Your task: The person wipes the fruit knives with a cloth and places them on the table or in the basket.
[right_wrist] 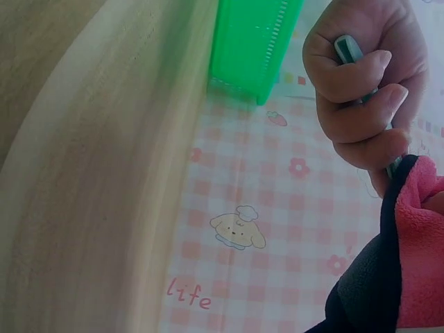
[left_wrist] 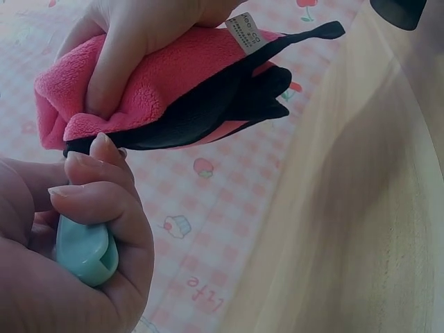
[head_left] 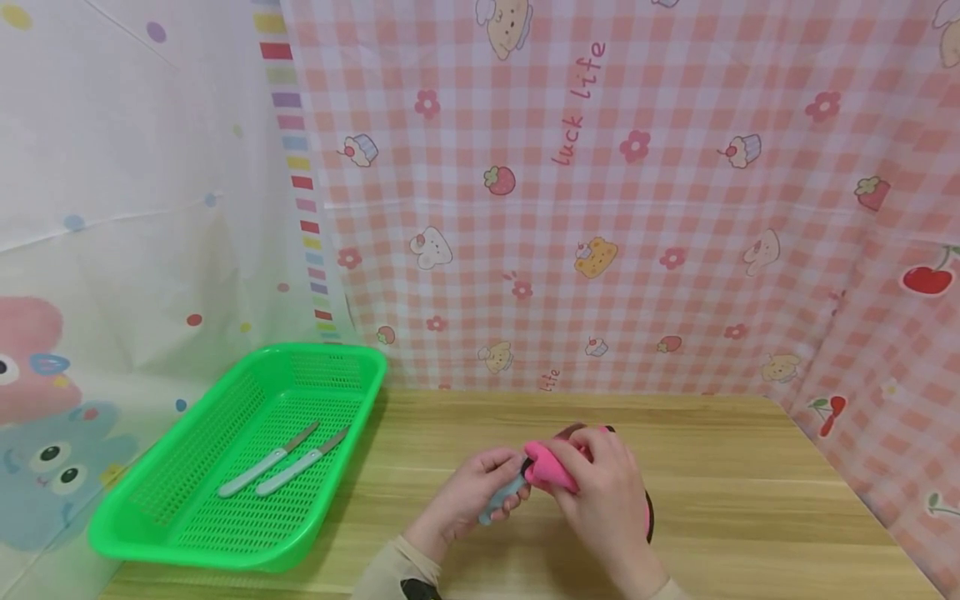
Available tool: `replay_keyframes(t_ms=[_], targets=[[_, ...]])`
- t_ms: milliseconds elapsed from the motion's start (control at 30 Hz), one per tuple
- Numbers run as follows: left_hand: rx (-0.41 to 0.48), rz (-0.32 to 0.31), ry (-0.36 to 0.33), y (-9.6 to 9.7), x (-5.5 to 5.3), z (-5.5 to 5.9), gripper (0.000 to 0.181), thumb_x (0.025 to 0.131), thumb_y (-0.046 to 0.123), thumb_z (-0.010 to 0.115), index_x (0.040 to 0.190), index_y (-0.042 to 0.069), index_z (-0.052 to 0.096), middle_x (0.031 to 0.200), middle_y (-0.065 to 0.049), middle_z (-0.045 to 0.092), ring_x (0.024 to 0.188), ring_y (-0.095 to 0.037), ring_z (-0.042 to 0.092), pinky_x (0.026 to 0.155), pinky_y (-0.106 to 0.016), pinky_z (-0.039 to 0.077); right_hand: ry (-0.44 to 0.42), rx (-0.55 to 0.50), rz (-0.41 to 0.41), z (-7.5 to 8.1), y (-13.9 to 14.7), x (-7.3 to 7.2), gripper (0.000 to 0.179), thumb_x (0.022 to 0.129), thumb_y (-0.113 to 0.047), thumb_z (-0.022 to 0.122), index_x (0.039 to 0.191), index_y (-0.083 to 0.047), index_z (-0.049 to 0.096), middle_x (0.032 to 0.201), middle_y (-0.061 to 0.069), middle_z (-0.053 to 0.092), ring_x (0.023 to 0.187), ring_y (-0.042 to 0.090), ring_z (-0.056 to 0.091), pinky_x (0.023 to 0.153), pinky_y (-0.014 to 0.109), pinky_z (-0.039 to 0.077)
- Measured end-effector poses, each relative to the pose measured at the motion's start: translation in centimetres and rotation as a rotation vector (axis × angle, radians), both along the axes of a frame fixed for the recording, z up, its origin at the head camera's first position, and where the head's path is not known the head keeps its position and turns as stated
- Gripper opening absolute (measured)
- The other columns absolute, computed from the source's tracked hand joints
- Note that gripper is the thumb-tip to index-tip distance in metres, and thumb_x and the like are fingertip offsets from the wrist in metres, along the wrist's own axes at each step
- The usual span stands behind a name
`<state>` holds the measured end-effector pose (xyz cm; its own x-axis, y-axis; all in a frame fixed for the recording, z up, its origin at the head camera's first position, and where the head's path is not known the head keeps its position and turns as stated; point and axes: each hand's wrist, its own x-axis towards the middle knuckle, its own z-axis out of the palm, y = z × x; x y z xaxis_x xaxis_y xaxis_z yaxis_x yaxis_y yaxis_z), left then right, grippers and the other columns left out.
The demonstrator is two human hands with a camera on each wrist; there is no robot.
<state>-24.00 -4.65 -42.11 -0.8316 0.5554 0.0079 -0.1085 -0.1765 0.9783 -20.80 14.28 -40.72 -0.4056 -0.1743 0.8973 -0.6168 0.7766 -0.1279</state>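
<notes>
My left hand (head_left: 459,493) grips the light blue handle (head_left: 495,502) of a knife, fingers curled round it. The handle's rounded end (left_wrist: 84,255) pokes out of the palm in the left wrist view. My right hand (head_left: 603,482) pinches a pink cloth with black edging (head_left: 549,468), folded over the knife just past the handle. The blade is mostly hidden by the cloth and the right hand. In the left wrist view a white label (left_wrist: 245,32) and loose black-edged folds hang off the cloth. Both hands are close together above the wooden table (head_left: 720,483).
To the left stands a green plastic basket (head_left: 378,371) with perforated sides. Two knives with light blue handles, a left one (head_left: 252,473) and a right one (head_left: 288,475), lie inside it. A pink checked curtain (head_left: 465,217) hangs behind the table.
</notes>
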Motion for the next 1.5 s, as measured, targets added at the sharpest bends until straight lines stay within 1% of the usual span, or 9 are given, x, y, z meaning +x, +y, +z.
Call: replay_keyframes(t_ms=[233,367,433,600,700,900,1100,1300,1500], targets=[[-0.029,0.003,0.024,0.0,0.1,0.2,0.029,0.105,0.018,0.050,0.108,-0.009,0.056,0.075,-0.001,0.058,0.056,-0.005,0.046,0.045,-0.015,0.036,0.002,-0.012,-0.019,0.1,0.6,-0.3,0.046,0.088,-0.057,0.064,0.095,-0.013,0.075,0.086,0.006,0.058,0.073,0.025,0.052,0.060,0.040,0.044],[-0.041,-0.005,0.031,-0.1,0.1,0.3,0.029,0.106,0.015,0.047,0.111,-0.013,0.054,0.074,-0.001,0.058,0.056,-0.005,0.046,0.044,-0.015,0.036,0.014,-0.026,-0.054,0.4,1.2,-0.5,0.047,0.088,-0.058,0.064,0.093,-0.012,0.075,0.085,0.007,0.059,0.070,0.025,0.052,0.057,0.040,0.043],[-0.043,-0.010,0.035,-0.1,0.1,0.3,0.029,0.106,0.014,0.047,0.111,-0.014,0.054,0.074,-0.001,0.059,0.055,-0.005,0.046,0.044,-0.015,0.036,0.015,-0.029,-0.071,0.5,1.6,-0.6,0.045,0.086,-0.057,0.068,0.093,-0.013,0.075,0.085,0.008,0.059,0.070,0.025,0.052,0.056,0.039,0.043],[-0.047,-0.016,0.036,-0.2,0.1,0.2,0.031,0.105,0.017,0.049,0.110,-0.013,0.055,0.074,-0.002,0.059,0.055,-0.005,0.047,0.043,-0.014,0.036,0.002,-0.035,-0.101,0.9,2.6,-0.7,0.036,0.072,-0.039,0.087,0.094,-0.012,0.075,0.085,0.009,0.059,0.070,0.027,0.052,0.058,0.039,0.042],[-0.043,-0.016,0.033,-0.2,0.1,0.2,0.032,0.105,0.018,0.050,0.111,-0.013,0.056,0.074,-0.002,0.060,0.055,-0.005,0.047,0.044,-0.014,0.036,-0.008,-0.048,-0.119,1.2,3.0,-0.8,0.035,0.068,-0.030,0.090,0.093,-0.011,0.075,0.086,0.010,0.059,0.072,0.029,0.052,0.060,0.041,0.041],[-0.026,-0.025,0.025,-0.2,0.1,0.1,0.034,0.105,0.018,0.050,0.113,-0.015,0.055,0.074,-0.002,0.060,0.055,-0.004,0.048,0.044,-0.014,0.036,0.020,-0.077,-0.137,1.4,3.5,-0.8,0.037,0.061,-0.014,0.093,0.094,-0.010,0.075,0.085,0.010,0.060,0.073,0.031,0.054,0.061,0.045,0.041],[-0.014,-0.030,-0.004,-0.4,0.0,0.1,0.033,0.105,0.019,0.049,0.113,-0.013,0.057,0.075,-0.002,0.060,0.055,-0.004,0.048,0.044,-0.014,0.036,0.004,-0.094,-0.142,1.5,3.8,-0.8,0.034,0.063,-0.011,0.090,0.093,-0.009,0.075,0.085,0.010,0.060,0.074,0.031,0.054,0.062,0.044,0.041],[0.011,-0.021,0.010,-0.8,-0.2,0.4,0.036,0.107,0.018,0.046,0.115,-0.016,0.053,0.076,-0.002,0.059,0.056,-0.004,0.047,0.044,-0.014,0.036,0.009,-0.127,-0.149,1.8,4.2,-0.7,0.032,0.065,-0.007,0.089,0.093,-0.007,0.075,0.085,0.012,0.060,0.075,0.032,0.053,0.063,0.042,0.039],[0.018,-0.010,0.011,-1.4,-0.5,0.7,0.040,0.107,0.020,0.046,0.118,-0.019,0.050,0.076,0.000,0.060,0.056,-0.004,0.048,0.045,-0.014,0.036,0.018,-0.139,-0.152,1.9,4.4,-0.7,0.032,0.065,-0.010,0.089,0.093,-0.007,0.074,0.086,0.012,0.061,0.075,0.034,0.054,0.064,0.044,0.040]])
